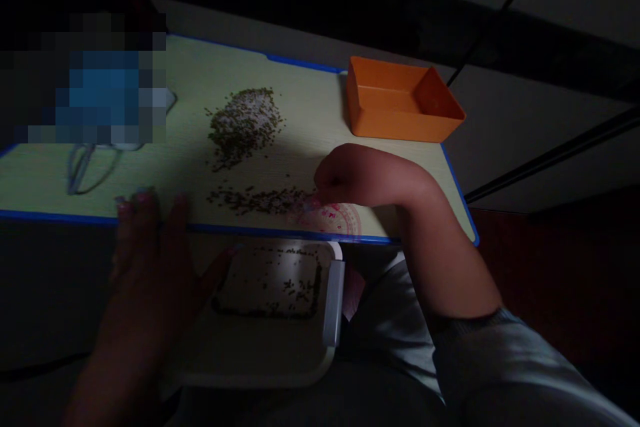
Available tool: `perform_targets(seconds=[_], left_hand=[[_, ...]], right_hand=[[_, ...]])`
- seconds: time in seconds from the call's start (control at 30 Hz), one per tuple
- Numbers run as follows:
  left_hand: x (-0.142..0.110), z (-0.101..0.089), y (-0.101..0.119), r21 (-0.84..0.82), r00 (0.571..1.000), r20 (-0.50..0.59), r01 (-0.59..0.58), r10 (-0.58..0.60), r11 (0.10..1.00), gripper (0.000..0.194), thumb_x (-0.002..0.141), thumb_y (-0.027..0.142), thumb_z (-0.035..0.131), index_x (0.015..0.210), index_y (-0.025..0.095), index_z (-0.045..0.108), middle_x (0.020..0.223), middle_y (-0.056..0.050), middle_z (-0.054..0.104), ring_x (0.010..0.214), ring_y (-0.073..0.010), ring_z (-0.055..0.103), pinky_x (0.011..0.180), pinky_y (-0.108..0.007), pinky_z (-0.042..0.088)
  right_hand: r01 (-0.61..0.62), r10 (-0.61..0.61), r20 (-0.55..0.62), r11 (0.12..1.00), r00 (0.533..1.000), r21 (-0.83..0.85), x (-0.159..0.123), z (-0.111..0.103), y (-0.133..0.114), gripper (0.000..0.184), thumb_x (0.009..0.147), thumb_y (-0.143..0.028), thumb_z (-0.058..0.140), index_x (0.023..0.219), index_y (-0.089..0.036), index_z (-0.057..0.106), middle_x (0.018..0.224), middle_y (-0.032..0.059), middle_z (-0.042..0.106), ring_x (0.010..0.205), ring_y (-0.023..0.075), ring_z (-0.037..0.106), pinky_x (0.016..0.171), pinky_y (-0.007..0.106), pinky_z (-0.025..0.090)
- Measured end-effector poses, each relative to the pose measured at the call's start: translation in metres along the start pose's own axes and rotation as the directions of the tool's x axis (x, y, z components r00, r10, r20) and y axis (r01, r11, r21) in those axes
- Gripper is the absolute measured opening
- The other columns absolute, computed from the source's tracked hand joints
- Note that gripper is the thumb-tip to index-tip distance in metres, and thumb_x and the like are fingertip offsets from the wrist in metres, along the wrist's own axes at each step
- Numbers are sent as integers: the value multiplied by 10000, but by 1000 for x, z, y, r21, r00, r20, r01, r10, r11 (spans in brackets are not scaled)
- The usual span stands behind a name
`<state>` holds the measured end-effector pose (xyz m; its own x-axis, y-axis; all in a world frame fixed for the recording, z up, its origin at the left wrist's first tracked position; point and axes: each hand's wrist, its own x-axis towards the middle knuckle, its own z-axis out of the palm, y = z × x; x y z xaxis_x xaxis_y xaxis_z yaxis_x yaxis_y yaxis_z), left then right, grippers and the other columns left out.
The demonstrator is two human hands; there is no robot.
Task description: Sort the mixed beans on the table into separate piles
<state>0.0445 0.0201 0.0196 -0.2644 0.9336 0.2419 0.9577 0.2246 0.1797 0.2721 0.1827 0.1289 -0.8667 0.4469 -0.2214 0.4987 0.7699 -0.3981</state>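
Note:
My right hand (357, 173) is curled low over the table, its fingers closed at a clear protractor with pink markings (345, 217). The protractor lies at the right end of a thin band of small dark and pale grains (255, 201) along the front edge. Behind that band sits a larger heap of mixed grains (246, 121). My left hand (153, 267) has its fingers stretched apart, with the tips at the table's front edge. Its thumb reaches over a pale tub (275, 353) below the edge, which holds scattered dark grains (300, 290).
An orange open box (405, 121) stands at the table's back right. The pale table (185, 73) has a blue rim. At the left, a looped cord (75, 173) lies beside a blurred-out blue patch (103, 90). A pale wall or cabinet rises behind.

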Motion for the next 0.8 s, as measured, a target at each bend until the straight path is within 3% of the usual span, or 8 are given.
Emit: perform_targets(seconds=[0.2, 0.3, 0.4, 0.57, 0.8], left_hand=[[-2, 8, -5, -16, 990, -119, -77, 75, 997, 821, 810, 589, 400, 1454, 132, 174, 1567, -206, 77, 1449, -357, 37, 1129, -572, 200], [-1, 13, -7, -21, 979, -173, -114, 108, 993, 797, 820, 552, 399, 1451, 118, 179, 1565, -208, 86, 1452, -344, 34, 1142, -548, 187], [-1, 17, -10, -19, 969, -209, -136, 129, 991, 780, 824, 545, 390, 1449, 121, 192, 1568, -202, 81, 1452, -339, 46, 1144, -535, 195], [-1, 24, -15, -8, 957, -255, -148, 141, 989, 763, 825, 526, 391, 1459, 164, 171, 1575, -167, 99, 1451, -325, 78, 1143, -525, 220], [-2, 27, -21, 14, 956, -242, -166, 164, 986, 761, 824, 545, 364, 1456, 157, 191, 1575, -162, 109, 1446, -338, 104, 1138, -532, 232]], right_hand=[[-17, 26, -143, 998, 989, 68, -9, -13, 17, 362, 897, -371, 442, 633, -145, 544, 538, -59, 367, 541, 74, 306, 553, 257, 211], [-72, 73, -138, 997, 988, 12, -16, -20, 22, 347, 889, -378, 466, 630, -155, 525, 544, -58, 376, 540, 74, 311, 554, 261, 202], [-48, 46, -86, 999, 995, -26, -22, -19, 28, 327, 877, -363, 488, 627, -155, 523, 553, -57, 383, 537, 73, 307, 548, 258, 198], [32, -34, 3, 984, 999, 178, -23, -4, 44, 380, 889, -430, 475, 620, -163, 492, 581, -64, 350, 552, 74, 310, 536, 235, 236], [49, -41, -31, 935, 999, 351, -23, 9, 49, 385, 879, -417, 516, 586, -176, 448, 573, -66, 320, 541, 75, 298, 510, 239, 254]])
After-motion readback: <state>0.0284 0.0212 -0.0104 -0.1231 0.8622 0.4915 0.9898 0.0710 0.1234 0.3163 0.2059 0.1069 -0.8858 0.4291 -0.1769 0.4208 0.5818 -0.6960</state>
